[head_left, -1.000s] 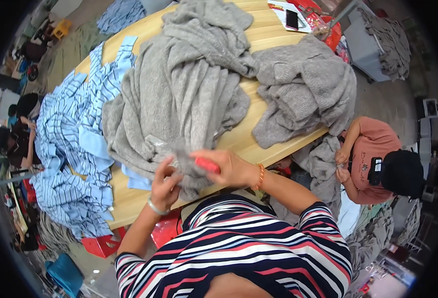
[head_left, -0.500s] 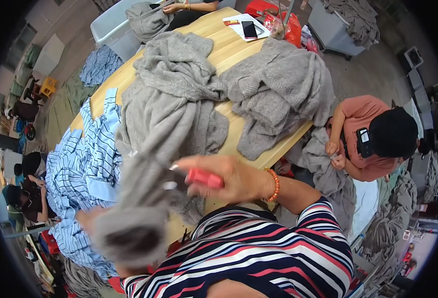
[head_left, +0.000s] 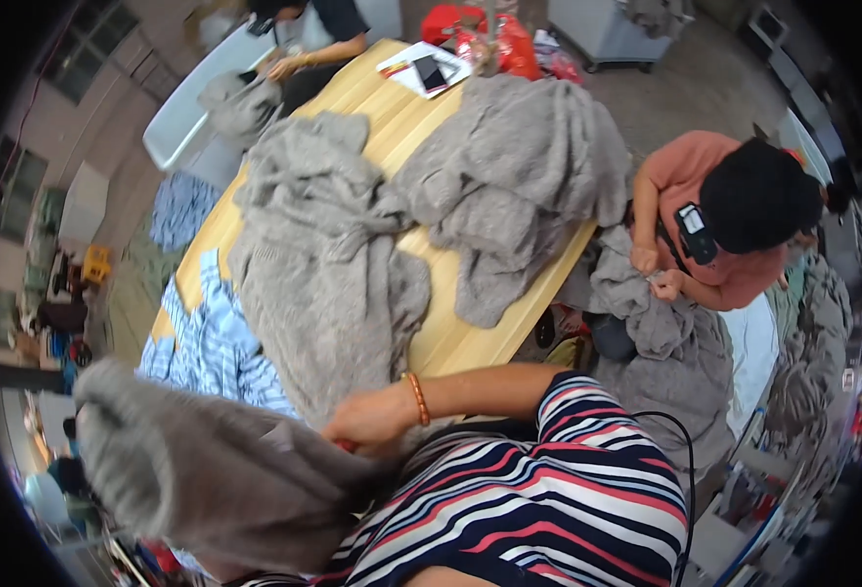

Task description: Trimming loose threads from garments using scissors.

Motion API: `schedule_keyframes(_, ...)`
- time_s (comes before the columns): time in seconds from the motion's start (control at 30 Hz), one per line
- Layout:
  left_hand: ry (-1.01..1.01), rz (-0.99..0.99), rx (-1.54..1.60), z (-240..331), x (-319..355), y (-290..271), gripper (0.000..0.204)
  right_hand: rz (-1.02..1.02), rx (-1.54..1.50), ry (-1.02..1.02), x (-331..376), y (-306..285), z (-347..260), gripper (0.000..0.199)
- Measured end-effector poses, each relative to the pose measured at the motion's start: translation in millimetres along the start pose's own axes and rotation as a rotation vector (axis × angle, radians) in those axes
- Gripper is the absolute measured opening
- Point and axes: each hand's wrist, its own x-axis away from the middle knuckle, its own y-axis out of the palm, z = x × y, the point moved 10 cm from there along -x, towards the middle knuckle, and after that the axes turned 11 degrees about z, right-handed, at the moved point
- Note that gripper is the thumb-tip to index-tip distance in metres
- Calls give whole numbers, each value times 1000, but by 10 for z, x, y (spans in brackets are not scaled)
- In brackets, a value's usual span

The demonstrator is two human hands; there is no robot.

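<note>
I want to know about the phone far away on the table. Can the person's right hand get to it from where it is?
Probably not. The right hand is at the near edge of the table, while the phone lies at the far end, with grey sweaters piled between.

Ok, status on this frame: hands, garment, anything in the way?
Right hand gripping grey garment at table edge. Left hand hidden under the raised cloth. More grey knitwear piled just beyond; co-worker at right, apart.
</note>
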Motion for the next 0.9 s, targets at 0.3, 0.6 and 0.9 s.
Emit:
schedule_keyframes(0.3,-156,-92,238,-586,-1301,1391,50,755,-266,445,1793,-1822,-80,30)
schedule_keyframes(0.6,721,-423,-615,-1771,-2238,3048,63,1663,403,664,3734,-2336,35,41)
schedule_keyframes(0.9,195,-286,-1790,-4030,-1757,-481,76,1231,326,812,2917,-1953,587,42)
